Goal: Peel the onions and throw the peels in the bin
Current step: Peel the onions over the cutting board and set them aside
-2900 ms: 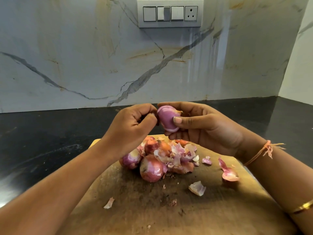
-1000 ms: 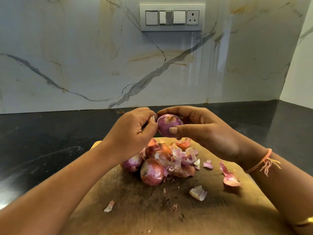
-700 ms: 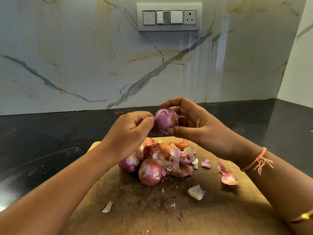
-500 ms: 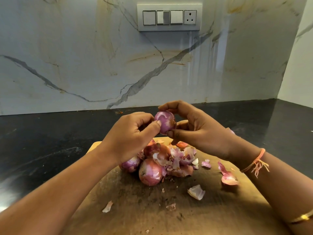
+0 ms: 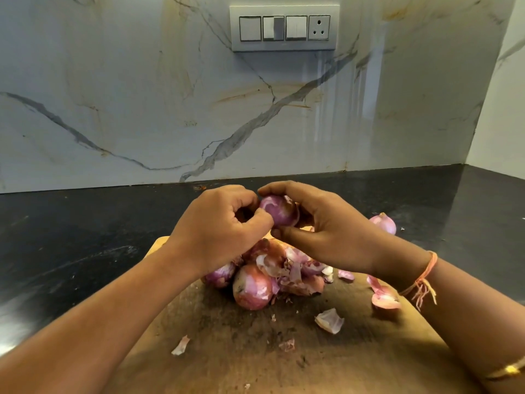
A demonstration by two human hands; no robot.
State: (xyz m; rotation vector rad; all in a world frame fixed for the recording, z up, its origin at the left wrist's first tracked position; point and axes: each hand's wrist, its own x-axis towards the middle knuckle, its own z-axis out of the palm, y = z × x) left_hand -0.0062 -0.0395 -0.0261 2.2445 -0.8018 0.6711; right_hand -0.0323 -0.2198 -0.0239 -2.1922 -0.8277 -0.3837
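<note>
Head: right hand [image 5: 326,237] grip curled round onion [image 5: 279,213]; left hand [image 5: 218,237] pinches its side.

1. I saw the held onion [image 5: 279,213] was purple-pink with paler streaks
2. The piled onions [image 5: 251,288] looked reddish-pink with brown papery patches
3. Loose peels [image 5: 329,319] were pale pink and whitish
4. The cutting board [image 5: 284,365] was brown wood, stained darker in the middle
5. I noted a black counter [image 5: 85,223] and a white marble wall [image 5: 113,95] veined grey and ochre
6. The wrist thread [image 5: 426,271] was orange, the bangle [image 5: 508,371] gold
</note>
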